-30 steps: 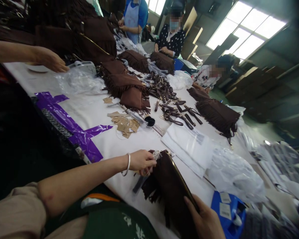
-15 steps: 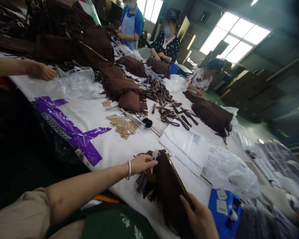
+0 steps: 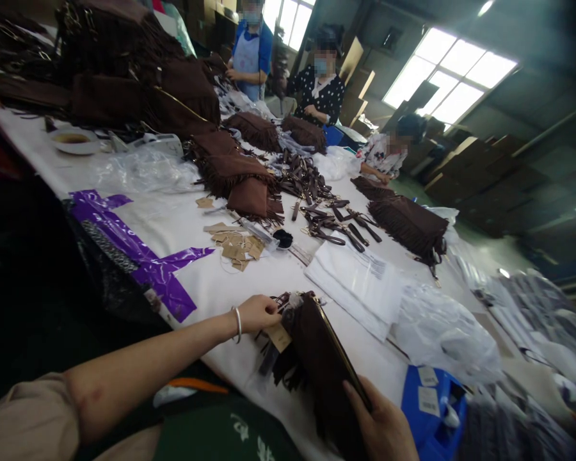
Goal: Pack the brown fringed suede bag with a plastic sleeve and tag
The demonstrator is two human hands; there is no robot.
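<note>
Bag of dark brown, fringed, is held tilted at the near edge of the white tabletop. Its zipper side is clasped by the right hand. The left hand is held at the far end, fingers curled narrowly beside a tan tag; whether the tag is pinched cannot be told. Purple tape is stuck farther left along that edge; loose tags and straps are scattered farther in.

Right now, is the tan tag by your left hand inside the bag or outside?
Outside: the tan tag shows plainly beside the dark bag, near the left hand.
</note>
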